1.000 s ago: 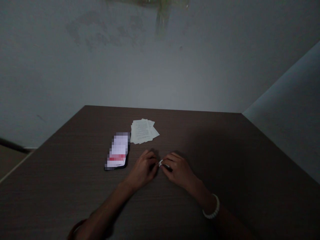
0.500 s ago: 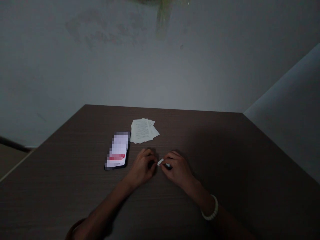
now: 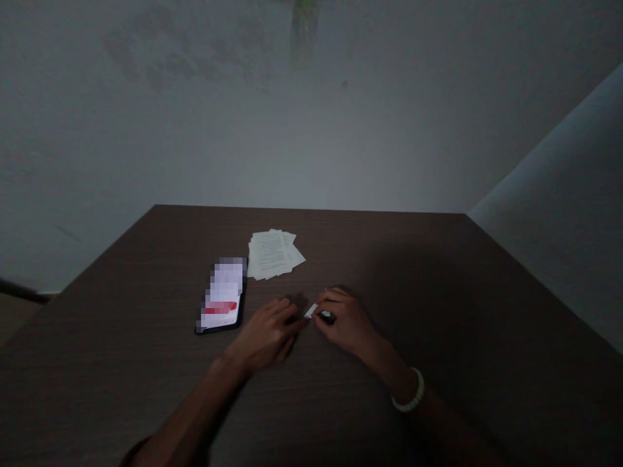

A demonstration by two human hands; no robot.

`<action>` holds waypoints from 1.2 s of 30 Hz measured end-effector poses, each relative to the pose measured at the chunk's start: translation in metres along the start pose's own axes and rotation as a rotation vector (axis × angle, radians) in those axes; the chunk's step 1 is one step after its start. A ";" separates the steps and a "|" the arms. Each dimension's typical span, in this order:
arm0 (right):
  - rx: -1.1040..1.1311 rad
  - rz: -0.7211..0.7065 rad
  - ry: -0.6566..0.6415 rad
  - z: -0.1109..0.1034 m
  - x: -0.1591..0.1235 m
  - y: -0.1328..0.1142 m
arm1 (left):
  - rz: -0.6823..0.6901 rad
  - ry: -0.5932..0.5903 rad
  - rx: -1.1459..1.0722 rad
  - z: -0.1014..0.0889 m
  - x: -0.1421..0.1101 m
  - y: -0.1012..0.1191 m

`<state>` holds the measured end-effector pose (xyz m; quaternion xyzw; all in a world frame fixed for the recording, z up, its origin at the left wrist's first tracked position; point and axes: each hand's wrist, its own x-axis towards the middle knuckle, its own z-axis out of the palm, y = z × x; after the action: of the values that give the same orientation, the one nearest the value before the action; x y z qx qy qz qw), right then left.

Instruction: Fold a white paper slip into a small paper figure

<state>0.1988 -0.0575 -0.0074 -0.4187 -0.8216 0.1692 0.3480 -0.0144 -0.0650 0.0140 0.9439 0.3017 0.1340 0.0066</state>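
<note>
A small white piece of paper (image 3: 310,311), perhaps folded, lies between my two hands, low over the table. My right hand (image 3: 348,321), with a pale beaded bracelet on its wrist, pinches the paper between thumb and fingers and hides part of it. From the other side my left hand (image 3: 267,332) reaches with its index finger stretched out to the paper's left end. Its thumb is apart from that finger, lower down, and the other fingers are bent. Whether the fingertip presses on the paper or only lies beside it, I cannot tell.
A loose stack of printed paper sheets (image 3: 271,254) lies farther back on the dark wooden table (image 3: 389,415). Left of my hands is a phone (image 3: 226,292) with its screen lit and blurred. A grey wall (image 3: 311,143) rises behind the table's far edge.
My left hand has loosened its pinch at the paper, moved slightly left, and straightened its index finger. My right hand keeps its grip. The whole view has shifted a little.
</note>
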 end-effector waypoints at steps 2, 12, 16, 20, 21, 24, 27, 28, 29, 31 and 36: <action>-0.004 0.007 -0.001 0.000 0.000 0.000 | 0.034 -0.031 0.078 -0.001 0.002 0.002; 0.015 0.003 0.001 -0.001 0.001 0.001 | 0.069 -0.076 0.130 -0.001 0.007 0.005; 0.016 0.004 -0.006 -0.001 0.001 0.001 | 0.069 -0.066 0.118 -0.002 0.009 0.004; 0.008 0.003 -0.021 -0.002 0.001 0.001 | 0.059 -0.029 0.085 -0.004 0.008 0.004; 0.008 0.003 -0.022 -0.002 0.001 0.000 | 0.054 -0.022 0.081 -0.005 0.008 0.004; 0.012 0.012 -0.021 -0.004 0.001 -0.001 | 0.041 -0.017 0.071 -0.006 0.007 0.004; 0.007 0.023 -0.018 -0.005 0.001 -0.004 | 0.020 -0.039 0.054 -0.005 0.006 0.004; 0.000 0.027 -0.017 -0.005 0.001 -0.005 | 0.013 -0.047 0.047 -0.005 0.006 0.004; -0.010 0.032 -0.016 -0.004 0.001 -0.006 | 0.006 -0.054 0.041 -0.005 0.006 0.003; -0.034 0.041 -0.016 -0.003 0.001 -0.008 | -0.006 -0.057 0.030 -0.004 0.005 0.003; -0.069 0.076 -0.006 0.003 0.002 -0.012 | -0.011 -0.071 0.010 -0.004 0.005 0.002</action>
<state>0.1888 -0.0633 -0.0019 -0.4607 -0.8116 0.1552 0.3240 -0.0103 -0.0646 0.0188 0.9464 0.3071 0.0988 0.0134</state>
